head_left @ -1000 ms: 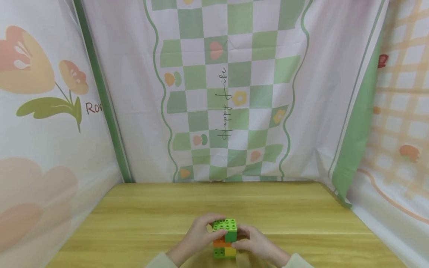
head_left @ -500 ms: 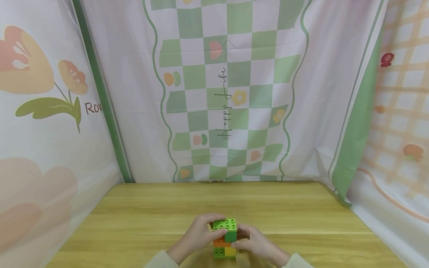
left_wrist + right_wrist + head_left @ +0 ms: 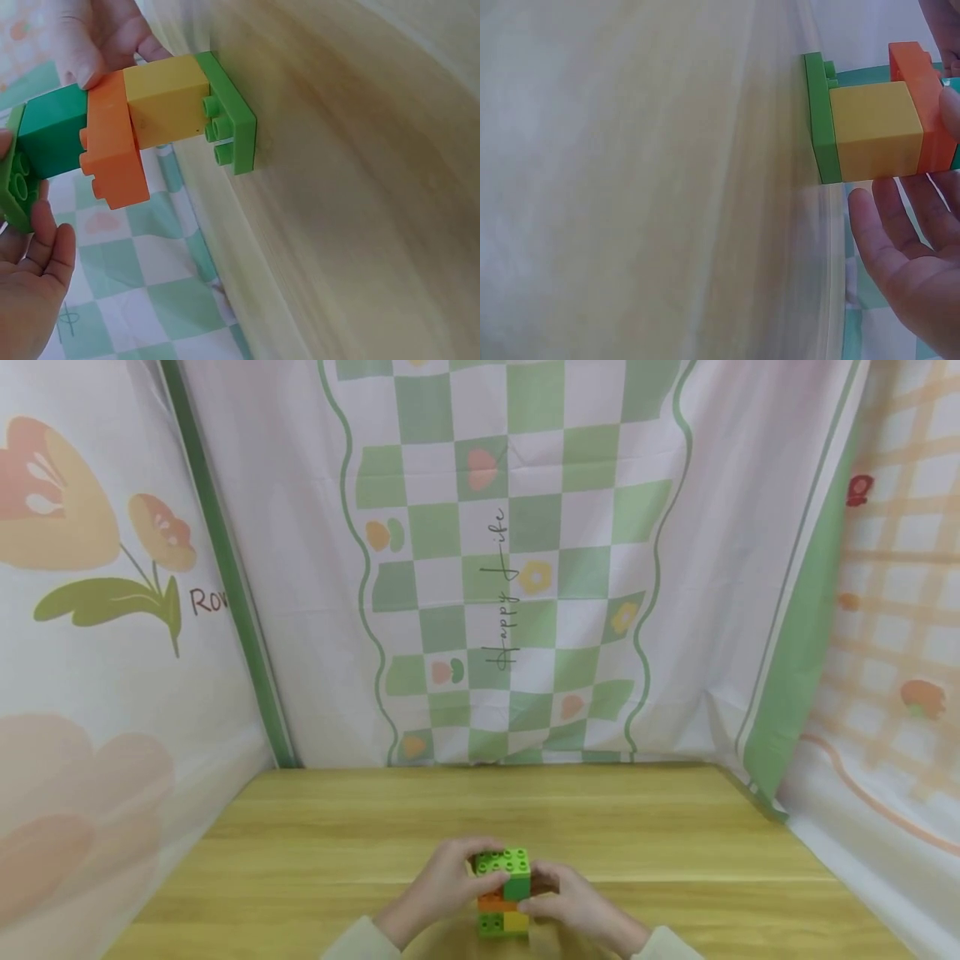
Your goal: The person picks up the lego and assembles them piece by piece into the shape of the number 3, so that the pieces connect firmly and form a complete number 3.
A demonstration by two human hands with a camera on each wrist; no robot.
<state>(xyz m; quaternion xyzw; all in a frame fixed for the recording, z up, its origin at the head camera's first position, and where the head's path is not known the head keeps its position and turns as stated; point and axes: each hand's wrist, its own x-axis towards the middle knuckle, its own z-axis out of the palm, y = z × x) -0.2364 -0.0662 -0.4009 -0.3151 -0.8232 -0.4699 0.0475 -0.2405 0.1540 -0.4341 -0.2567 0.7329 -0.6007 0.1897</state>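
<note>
A short tower of toy building bricks stands upright on the wooden table [image 3: 337, 827]. From the bottom it has a light green plate [image 3: 238, 120], a yellow brick [image 3: 877, 127], an orange brick [image 3: 116, 142], a dark green brick [image 3: 56, 127] and a light green studded plate [image 3: 513, 862] on top. My left hand [image 3: 447, 881] grips the top plate between thumb and fingers. From the other side my right hand [image 3: 573, 902] holds the tower around the orange brick, thumb in front and fingers behind. The yellow and dark green bricks cover only the right half of the layers below them.
Behind the table hangs a green and white checked cloth [image 3: 480, 635]. Printed cloth walls close in the left side [image 3: 90, 693] and the right side [image 3: 885, 710]. The table's far edge meets the back cloth.
</note>
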